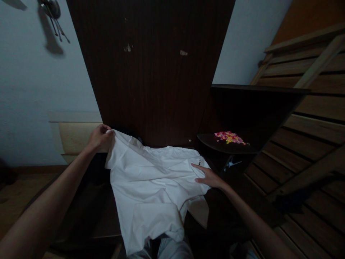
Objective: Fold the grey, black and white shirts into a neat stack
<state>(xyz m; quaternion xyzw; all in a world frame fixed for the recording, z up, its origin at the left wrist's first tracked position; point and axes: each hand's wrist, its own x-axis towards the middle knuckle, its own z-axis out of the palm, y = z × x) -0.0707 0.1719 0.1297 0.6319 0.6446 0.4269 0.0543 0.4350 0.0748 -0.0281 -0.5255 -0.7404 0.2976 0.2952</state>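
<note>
A white T-shirt [148,180] lies rumpled over the dark tabletop, its collar toward the back panel and its lower part hanging over the near edge by my legs. My left hand [101,138] pinches the shirt at its far left corner, by the sleeve, and lifts it a little. On the right side of the shirt, near a small black mark, rests my right hand [206,176], with thumb and forefinger spread on the cloth. Its other fingers are partly hidden.
A dark wooden panel [153,72] rises behind the table [91,216]. To the right, a rounded shelf [215,144] bears a patch of pink, red and yellow petal-like pieces [230,137]. Wooden slats [318,144] stand along the right. A metal fixture [52,9] hangs on the left wall.
</note>
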